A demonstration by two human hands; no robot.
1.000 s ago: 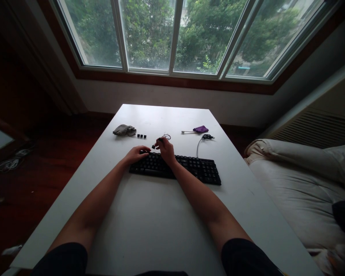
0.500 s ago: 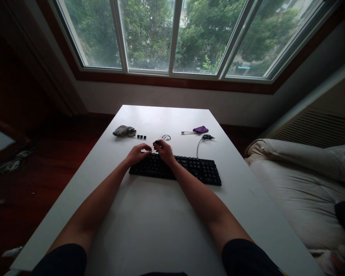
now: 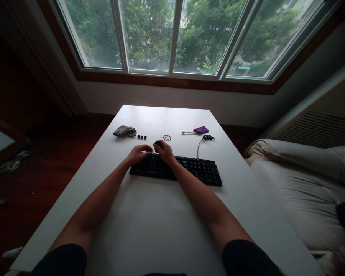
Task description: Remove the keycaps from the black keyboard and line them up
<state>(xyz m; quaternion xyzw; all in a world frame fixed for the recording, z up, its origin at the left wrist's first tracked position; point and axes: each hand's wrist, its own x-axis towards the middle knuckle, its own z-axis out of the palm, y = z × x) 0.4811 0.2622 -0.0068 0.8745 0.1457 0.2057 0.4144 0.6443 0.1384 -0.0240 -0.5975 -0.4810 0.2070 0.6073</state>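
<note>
My right hand [image 3: 164, 150] pinches a small dark piece [image 3: 158, 143] at the back of the keyboard [image 3: 197, 168] — whether my left hand [image 3: 138, 154], just beside, grips anything, I cannot tell.

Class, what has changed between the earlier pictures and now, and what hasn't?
The left hand has moved right, closer to the right hand, which still holds a small black object. Whether the left grasped anything is unclear. Keyboard, grey cloth, three keys: unmoved.
</note>
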